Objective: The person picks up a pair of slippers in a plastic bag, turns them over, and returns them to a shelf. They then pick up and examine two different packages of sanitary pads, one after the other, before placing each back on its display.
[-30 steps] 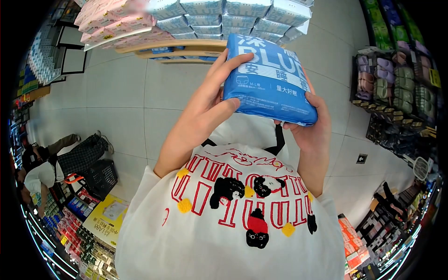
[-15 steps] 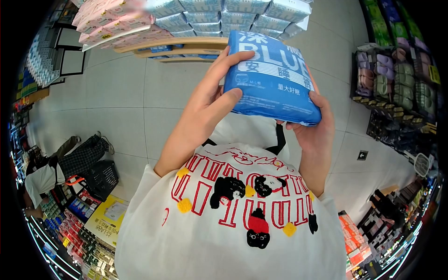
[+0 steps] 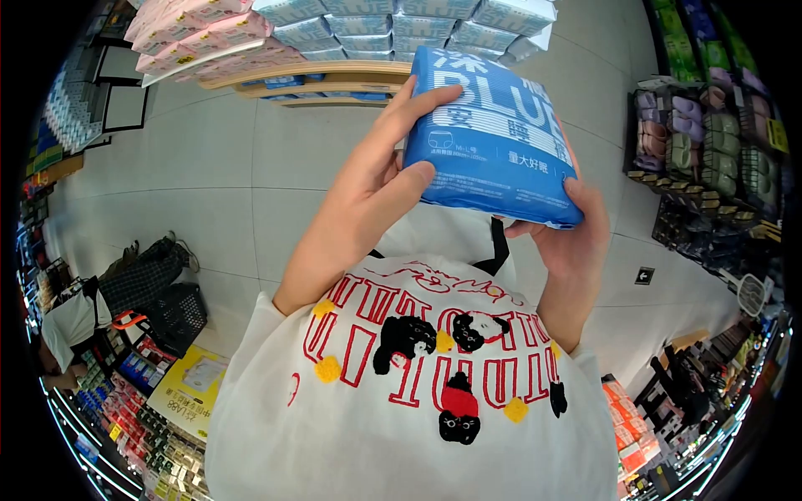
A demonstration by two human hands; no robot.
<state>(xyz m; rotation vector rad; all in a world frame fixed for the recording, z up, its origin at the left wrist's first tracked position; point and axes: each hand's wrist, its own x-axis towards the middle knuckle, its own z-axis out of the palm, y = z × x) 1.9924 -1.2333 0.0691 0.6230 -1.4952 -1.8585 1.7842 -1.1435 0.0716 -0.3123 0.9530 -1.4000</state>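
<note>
A soft blue package (image 3: 493,142) with white "BLUE" lettering is held up in front of my chest, its printed face turned toward me. My left hand (image 3: 388,150) grips its left side, with the index finger lying across the lettering and the thumb near the lower left edge. At the lower right corner, my right hand (image 3: 572,225) wraps the package, its thumb on the front and the other fingers partly hidden beneath. Below the package is my white shirt with red letters and black cat patches.
Ahead stands a wooden display shelf (image 3: 334,73) stacked with light blue packs (image 3: 359,29) and pink packs (image 3: 200,37). At the left, a person (image 3: 75,321) is near a black basket (image 3: 178,317). Slippers (image 3: 687,117) hang on a rack at the right.
The package and both hands have shifted slightly right in view. The floor, shelf and person have drifted slightly left. Both hands keep their hold.
</note>
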